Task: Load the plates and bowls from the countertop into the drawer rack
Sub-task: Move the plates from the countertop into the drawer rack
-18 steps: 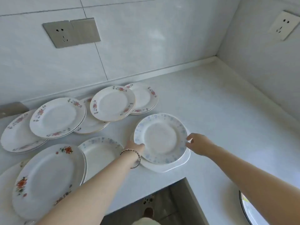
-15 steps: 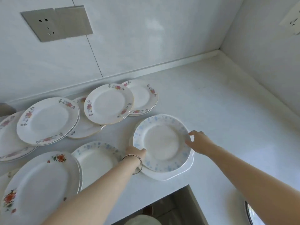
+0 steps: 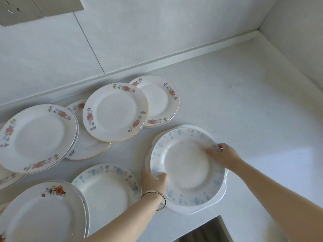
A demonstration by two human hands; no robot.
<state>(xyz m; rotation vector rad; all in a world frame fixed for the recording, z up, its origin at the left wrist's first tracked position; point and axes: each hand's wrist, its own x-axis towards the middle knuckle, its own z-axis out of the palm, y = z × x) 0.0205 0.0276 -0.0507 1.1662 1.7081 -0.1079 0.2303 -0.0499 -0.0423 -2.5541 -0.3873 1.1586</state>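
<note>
- Nearest me, bottom L: orange-flower plate, top of a stack at the front edge of the countertop.
- Just R of it: blue-flower plate, flat on the counter, its L edge hidden by that stack.
- Left hand, w/ bracelet on the wrist: thumb is pressed on top of the near-L rim of the blue-speckled plate. The other fingers go under the rim, out of my sight, so it reads as a pinch grip.
- Blue-speckled plate is front-centre on the counter, over a scalloped white plate. I can't tell if it touches that one or is lifted clear.
- Right hand: holds the far-R rim of the same plate, thumb on top, fingers curled round the edge.
- Further back, pink-flower plates: large one far L on its own stack; gold-rimmed one mid, overlapping a lower plate; rear stack just R of it, near the backsplash.
- Farthest: tiled wall w/ grey socket plate, top L.
</note>
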